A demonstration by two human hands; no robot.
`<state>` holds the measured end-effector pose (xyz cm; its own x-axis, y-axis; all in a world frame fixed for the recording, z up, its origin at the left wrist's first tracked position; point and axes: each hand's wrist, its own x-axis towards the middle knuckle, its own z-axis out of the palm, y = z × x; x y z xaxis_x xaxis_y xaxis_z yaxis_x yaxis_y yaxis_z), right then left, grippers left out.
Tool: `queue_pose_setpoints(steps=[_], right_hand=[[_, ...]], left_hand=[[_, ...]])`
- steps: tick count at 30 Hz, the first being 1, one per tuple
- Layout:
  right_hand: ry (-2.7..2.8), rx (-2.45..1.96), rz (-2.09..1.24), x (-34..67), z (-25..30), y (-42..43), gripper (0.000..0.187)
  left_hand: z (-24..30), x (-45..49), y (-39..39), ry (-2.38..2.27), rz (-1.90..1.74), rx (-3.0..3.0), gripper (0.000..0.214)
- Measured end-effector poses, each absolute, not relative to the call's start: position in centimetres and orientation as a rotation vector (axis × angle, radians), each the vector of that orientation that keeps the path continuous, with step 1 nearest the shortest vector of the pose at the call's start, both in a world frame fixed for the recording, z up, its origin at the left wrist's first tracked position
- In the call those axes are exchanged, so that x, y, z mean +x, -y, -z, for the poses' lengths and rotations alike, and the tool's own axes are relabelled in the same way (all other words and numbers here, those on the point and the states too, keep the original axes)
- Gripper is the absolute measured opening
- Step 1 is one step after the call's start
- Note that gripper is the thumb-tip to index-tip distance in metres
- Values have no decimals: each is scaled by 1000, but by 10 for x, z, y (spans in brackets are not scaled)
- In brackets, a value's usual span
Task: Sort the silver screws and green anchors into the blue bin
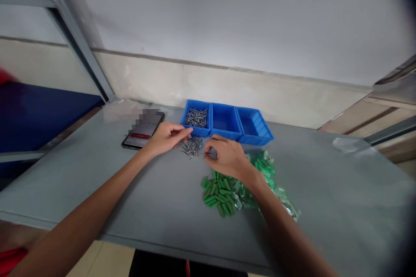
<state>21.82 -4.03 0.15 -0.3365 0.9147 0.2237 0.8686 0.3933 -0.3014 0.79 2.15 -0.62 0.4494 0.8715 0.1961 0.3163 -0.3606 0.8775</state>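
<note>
My left hand (167, 137) hovers at the left of a small heap of metal screws (193, 147) on the table, thumb and fingers pinched together; whatever they hold is too small to make out. On the heap's other side, my right hand (227, 155) is closed in a pinch on a thin, dark screw (205, 153). Just behind both hands, more screws (196, 118) fill the left one of three joined blue bins (225, 120). Below my right hand lies a pile of green plastic wall plugs (221, 194), beside clear bags of green plugs (265, 169) partly hidden by my forearm.
A phone (143, 130) with a lit screen lies left of the bins, near a crumpled clear plastic bag (118, 110). The grey table (156, 207) meets a wall (221, 75) behind the bins. A metal frame (76, 30) stands at the left. A small plastic scrap (345, 144) lies far right.
</note>
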Motion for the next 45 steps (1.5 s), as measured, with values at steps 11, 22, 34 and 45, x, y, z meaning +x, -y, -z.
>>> queue_pose_setpoints(steps=[11, 22, 34, 45], right_hand=[[2002, -1439, -580, 221, -16, 38, 7], [1561, -1110, -1082, 218, -17, 39, 11], [1433, -1091, -1029, 215, -13, 36, 15], [1533, -1250, -1020, 221, -13, 34, 17]], left_hand=[[0, 23, -5, -835, -647, 1755, 21], [-1, 21, -8, -827, -792, 1733, 13], [0, 21, -10, -851, -795, 1831, 19], [-10, 16, -9, -885, -880, 1798, 18]])
